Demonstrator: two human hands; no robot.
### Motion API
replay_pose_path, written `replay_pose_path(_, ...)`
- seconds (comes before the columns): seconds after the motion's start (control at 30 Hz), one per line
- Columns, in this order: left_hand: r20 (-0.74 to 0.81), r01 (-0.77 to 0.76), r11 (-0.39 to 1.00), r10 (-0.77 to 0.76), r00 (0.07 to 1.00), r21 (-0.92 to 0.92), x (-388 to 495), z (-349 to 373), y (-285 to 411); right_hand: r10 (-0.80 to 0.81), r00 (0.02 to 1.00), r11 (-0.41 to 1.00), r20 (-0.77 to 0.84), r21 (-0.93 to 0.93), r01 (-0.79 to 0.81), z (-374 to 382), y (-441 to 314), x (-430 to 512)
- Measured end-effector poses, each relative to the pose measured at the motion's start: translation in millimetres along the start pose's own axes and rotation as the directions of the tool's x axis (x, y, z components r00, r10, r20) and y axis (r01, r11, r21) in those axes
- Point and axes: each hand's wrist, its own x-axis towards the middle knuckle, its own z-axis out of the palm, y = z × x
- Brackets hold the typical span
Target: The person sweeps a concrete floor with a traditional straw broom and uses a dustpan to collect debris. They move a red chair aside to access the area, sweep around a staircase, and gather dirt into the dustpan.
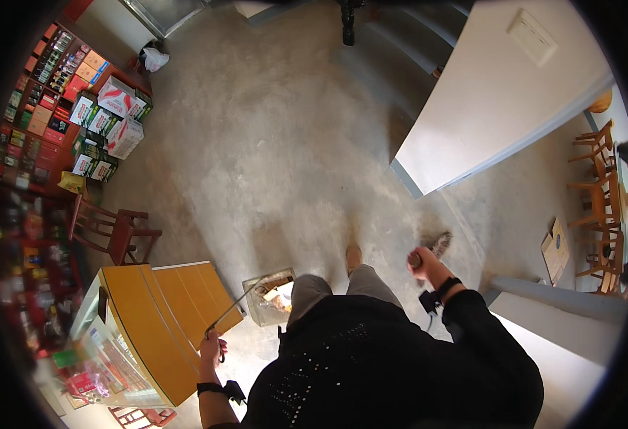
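My left hand (213,347) is closed around the curved handle of a thin metal rod (234,307). The rod slants down to a grey metal dustpan (255,317) beside my left leg. White and yellowish scraps (282,296) lie in the pan, partly hidden by my knee. Out to the right, my right hand (426,264) is wrapped around a brown handle (415,260), seen nearly end-on. Just beyond that fist shows a grey-brown bristly end (441,244), apparently a broom head. The hand hides how it joins the handle.
To the left stand a yellow-topped glass counter (131,311), a red wooden chair (113,228) and stacked cartons (105,123) before stocked shelves. A white wall (485,102) juts in at right, with wooden chairs (595,198) and flattened cardboard (555,249) beyond. Bare concrete floor (271,134) stretches ahead.
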Motion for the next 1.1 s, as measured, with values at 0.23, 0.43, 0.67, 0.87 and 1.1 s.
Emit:
replay_pose_path(0.23,0.031,0.081,0.988,-0.077,0.997,-0.128,50.6,-8.2,142.0,-0.055,0.986,0.998,0.154,0.025,0.052,231.4,3.1,18.8)
replay_pose_path(0.43,0.146,0.109,0.993,-0.102,0.984,-0.044,158.1,-11.0,267.7,-0.04,0.974,0.999,0.225,0.012,0.039,379.8,-4.0,43.5)
replay_pose_path(0.67,0.241,0.041,0.985,-0.08,0.967,0.166,259.0,8.3,401.8,-0.035,0.953,0.987,0.3,-0.141,0.081,419.5,-50.6,-12.0)
replay_pose_path(0.87,0.313,-0.024,0.973,-0.051,0.948,0.229,318.4,32.6,487.5,-0.179,0.962,0.968,0.207,-0.139,0.21,424.0,-74.9,-25.1)
replay_pose_path(1.1,0.255,-0.123,0.928,0.032,0.966,0.351,367.6,41.3,595.4,-0.23,0.973,0.958,-0.01,0.173,0.229,519.3,-187.6,57.4)
